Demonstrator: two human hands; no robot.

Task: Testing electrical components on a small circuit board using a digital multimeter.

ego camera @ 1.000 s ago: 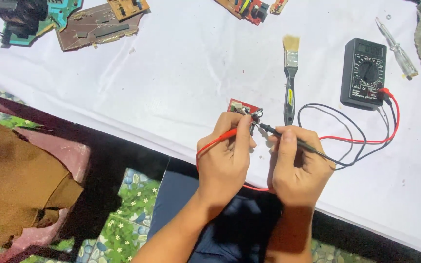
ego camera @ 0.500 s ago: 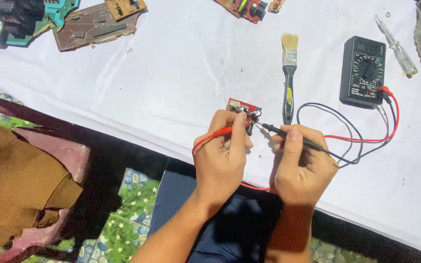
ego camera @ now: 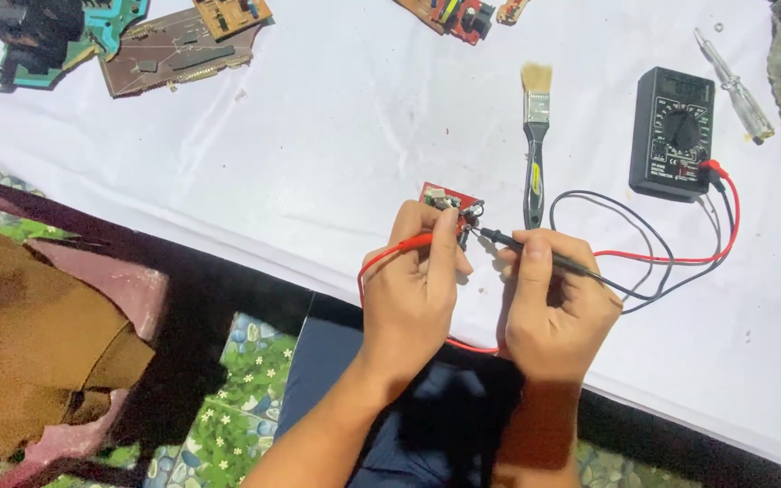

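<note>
Hands grip probes: my left hand (ego camera: pixel 413 289) pinches the red probe (ego camera: pixel 399 246), my right hand (ego camera: pixel 558 303) the black probe (ego camera: pixel 535 251), tips on the small red board (ego camera: pixel 449 199) on the worktop (ego camera: pixel 318 163); I'd keep both steady.

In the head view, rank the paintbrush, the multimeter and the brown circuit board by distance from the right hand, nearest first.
1. paintbrush, just above the right hand.
2. multimeter, up to its right.
3. brown circuit board, far up at top left.
</note>
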